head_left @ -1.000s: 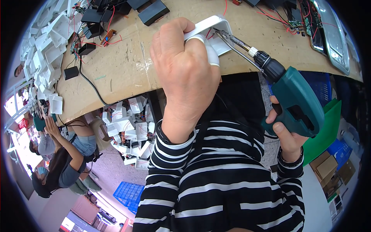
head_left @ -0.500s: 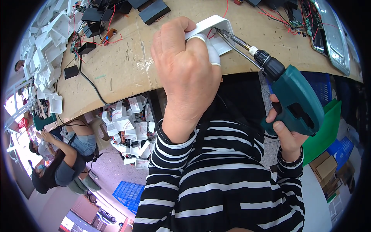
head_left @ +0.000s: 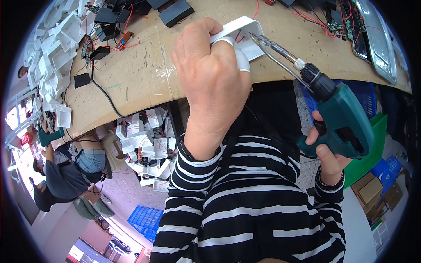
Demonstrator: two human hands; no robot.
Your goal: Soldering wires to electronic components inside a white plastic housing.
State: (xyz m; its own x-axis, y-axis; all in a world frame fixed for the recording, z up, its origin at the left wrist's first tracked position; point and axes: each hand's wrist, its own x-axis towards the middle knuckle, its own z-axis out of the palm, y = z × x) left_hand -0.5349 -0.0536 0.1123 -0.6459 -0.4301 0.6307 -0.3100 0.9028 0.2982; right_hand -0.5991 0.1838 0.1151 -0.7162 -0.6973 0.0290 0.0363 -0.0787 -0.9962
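My left hand (head_left: 210, 70) is closed around a white plastic housing (head_left: 253, 49), tilted with its hollow side to the right at the table's front edge. White coverings like finger cots show on its fingers. A bit of red wire (head_left: 239, 37) shows inside the housing. In my right hand (head_left: 322, 151) is a green soldering gun (head_left: 344, 118), gripped by its handle. Its metal tip and the curved feed tube point up and left, ending at the housing's opening. Whether the tip touches anything inside, I cannot tell.
White housings (head_left: 57, 52) heap up on the table's left; more fill a container (head_left: 149, 140) below. Black boxes (head_left: 176, 13), circuit boards and red wires lie along the back. A clear-lidded case (head_left: 379, 44) stands at right. A co-worker (head_left: 70, 175) sits at far left.
My right hand has drawn the soldering gun slightly right and down, its tip backing away from inside the housing. My left hand stays nearly still. The co-worker has leaned over.
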